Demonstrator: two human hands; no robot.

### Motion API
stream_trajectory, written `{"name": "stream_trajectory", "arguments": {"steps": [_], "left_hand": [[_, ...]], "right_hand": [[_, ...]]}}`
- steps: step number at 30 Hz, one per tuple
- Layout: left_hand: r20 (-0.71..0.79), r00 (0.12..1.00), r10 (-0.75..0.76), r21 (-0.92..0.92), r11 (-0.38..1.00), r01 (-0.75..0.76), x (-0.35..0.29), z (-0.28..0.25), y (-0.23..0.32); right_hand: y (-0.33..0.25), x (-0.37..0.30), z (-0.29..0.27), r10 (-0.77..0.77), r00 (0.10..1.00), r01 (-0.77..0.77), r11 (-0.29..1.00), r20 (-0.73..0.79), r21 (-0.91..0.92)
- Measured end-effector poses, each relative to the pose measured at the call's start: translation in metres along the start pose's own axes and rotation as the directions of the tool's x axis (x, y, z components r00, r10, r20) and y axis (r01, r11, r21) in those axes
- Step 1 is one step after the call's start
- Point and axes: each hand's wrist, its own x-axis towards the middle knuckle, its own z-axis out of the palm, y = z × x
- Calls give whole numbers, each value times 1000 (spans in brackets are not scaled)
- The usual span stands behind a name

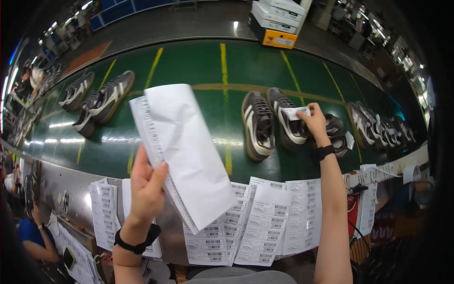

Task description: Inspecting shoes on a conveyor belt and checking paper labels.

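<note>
My left hand (147,187) grips a folded sheaf of white paper (187,146) with its thumb on top, holding it up over the near edge of the green belt. Between the fingertips of my right hand (316,124) is a small white label (291,112). That label is right over the opening of a dark shoe with white stripes (292,135); whether the two touch I cannot tell. Just left of it stands a matching shoe (258,125). More dark shoes (334,125) lie partly hidden behind my right wrist, a white tag (350,140) beside them.
Sheets of printed labels (262,227) overlap along the metal ledge (75,184) in front of me. Yellow lines cross the green belt (198,64). More shoes stand left (106,99) and right (373,125). Shoe boxes (279,23) are stacked beyond. A person in blue (35,239) works at left.
</note>
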Motion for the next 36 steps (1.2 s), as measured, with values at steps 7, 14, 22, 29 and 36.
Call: {"name": "stream_trajectory", "arguments": {"steps": [7,14,22,29,36], "left_hand": [[102,994,-38,85,996,29,-37,24,2],[6,932,-361,-188,915,356,-49,37,-46],[381,795,-473,3,860,510,-116,53,-48],[486,741,-464,-655,368,660,-134,28,-46],[-29,930,-367,-502,810,304,-125,-87,-19]], "right_hand": [[-111,-135,-26,-421,862,194,788,282,584],[-181,-294,-61,-658,711,506,723,247,471],[-175,-308,-114,-251,953,15,595,168,804],[-55,-330,-187,-925,297,315,330,-237,-890],[182,-440,-243,-441,279,-223,835,-853,-504]]}}
